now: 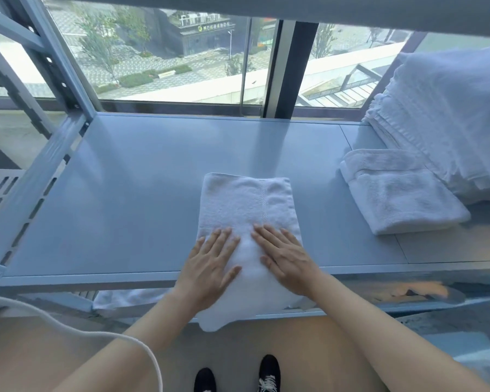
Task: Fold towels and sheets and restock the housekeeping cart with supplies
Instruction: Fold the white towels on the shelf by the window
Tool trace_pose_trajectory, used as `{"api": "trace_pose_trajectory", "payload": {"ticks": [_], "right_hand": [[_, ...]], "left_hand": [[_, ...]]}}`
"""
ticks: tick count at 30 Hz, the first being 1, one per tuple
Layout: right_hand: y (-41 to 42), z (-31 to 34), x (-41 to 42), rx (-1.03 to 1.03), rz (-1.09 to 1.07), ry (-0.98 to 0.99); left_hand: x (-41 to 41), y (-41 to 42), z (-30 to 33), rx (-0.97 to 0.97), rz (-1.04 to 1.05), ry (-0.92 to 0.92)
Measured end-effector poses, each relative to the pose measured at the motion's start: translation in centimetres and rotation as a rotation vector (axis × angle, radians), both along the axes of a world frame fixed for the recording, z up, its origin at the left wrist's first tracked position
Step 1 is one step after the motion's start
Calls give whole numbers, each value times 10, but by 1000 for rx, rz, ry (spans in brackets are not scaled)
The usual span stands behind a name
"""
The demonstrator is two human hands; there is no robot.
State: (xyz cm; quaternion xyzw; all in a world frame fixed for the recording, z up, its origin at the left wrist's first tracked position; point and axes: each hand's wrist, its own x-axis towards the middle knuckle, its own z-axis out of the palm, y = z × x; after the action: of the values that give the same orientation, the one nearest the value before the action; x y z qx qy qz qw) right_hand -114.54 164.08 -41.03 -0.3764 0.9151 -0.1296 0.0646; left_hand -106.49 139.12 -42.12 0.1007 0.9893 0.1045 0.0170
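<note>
Spanning the whole width of the view, a pale blue metal shelf (130, 193) is standing against a large window (159, 58), with a slotted upright post (31, 199) running along its left side. Beyond the glass, a dark building is carrying a light-coloured sign (214, 26); its characters are too small to read. At the right end of the shelf, a tall stack of white linens (447, 120) is leaning against the frame, and a folded white towel (402, 196) is lying just beside it, touching its base. Near the middle of the front edge, a second white towel (246, 205), folded into a long strip with a woven band running along its length, is lying flat; its near end is hanging over the edge of the shelf toward the floor. The left hand (210, 264) is resting flat on this towel, fingers straight and slightly spread, gripping nothing. The right hand (286, 261) is lying flat beside it, fingers extended, also pressing on the cloth without curling round it. A white cable (102, 335) is curving across the lower left, and two black shoes (269, 372) are showing on the floor below.
</note>
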Motion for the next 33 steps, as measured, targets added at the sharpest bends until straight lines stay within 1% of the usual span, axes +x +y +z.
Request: {"api": "trace_pose_trajectory", "payload": {"ticks": [2,5,7,12,16,19,21,23,28,33], "right_hand": [[8,-4,20,8,39,8],[13,-13,37,27,96,68],[13,-16,36,64,114,102],[12,-14,18,129,122,139],[12,-17,27,136,94,183],[12,-15,42,106,49,195],[14,-9,52,65,41,183],[15,0,61,9,42,185],[26,19,83,-143,22,284],[82,28,117,-130,2,299]], "left_hand": [[26,4,-8,-23,-14,27],[52,6,-20,-41,-19,121],[51,7,-21,-45,-17,178],[31,4,-15,-56,-32,161],[31,-1,-25,-69,-61,264],[34,2,-25,-70,-70,402],[38,7,-17,-64,-73,446],[45,9,-6,-43,-81,441],[74,24,21,-10,-74,426],[114,83,32,17,-46,443]]}}
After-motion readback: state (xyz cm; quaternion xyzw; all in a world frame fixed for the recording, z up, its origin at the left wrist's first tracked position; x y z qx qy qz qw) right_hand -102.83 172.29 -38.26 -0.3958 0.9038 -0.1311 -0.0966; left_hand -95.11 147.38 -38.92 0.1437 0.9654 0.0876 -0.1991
